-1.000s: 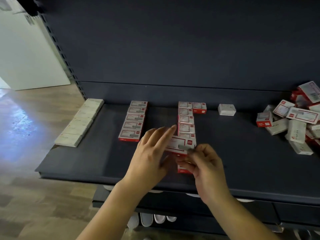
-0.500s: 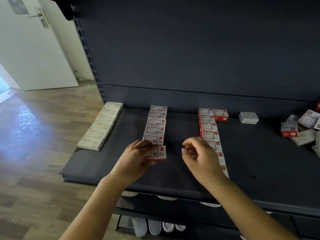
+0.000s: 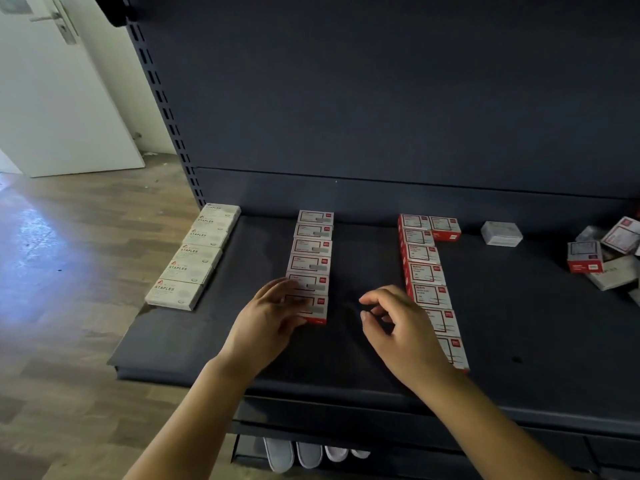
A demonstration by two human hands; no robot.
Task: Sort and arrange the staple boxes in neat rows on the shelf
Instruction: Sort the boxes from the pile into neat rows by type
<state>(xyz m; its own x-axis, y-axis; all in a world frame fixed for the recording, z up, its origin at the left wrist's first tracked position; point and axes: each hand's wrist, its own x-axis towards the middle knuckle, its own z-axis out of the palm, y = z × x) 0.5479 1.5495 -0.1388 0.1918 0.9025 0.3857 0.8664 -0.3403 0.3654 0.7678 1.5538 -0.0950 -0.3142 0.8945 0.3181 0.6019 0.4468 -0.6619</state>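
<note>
So the left hand (image 3: 265, 318) has its fingers resting on the front box (image 3: 311, 308) of the middle red-and-white row (image 3: 311, 258) — whether its grip actually curls round the box or just presses, can't tell. The right hand (image 3: 403, 332) hovers just beside it, fingers loosely curled, holding nothing. All on the dark shelf (image 3: 519, 341): a white STAPLES row (image 3: 195, 254) at the left edge, a longer red row (image 3: 429, 285) to the right, one white box (image 3: 501, 233) alone, and an unsorted pile (image 3: 606, 254) far right.
</note>
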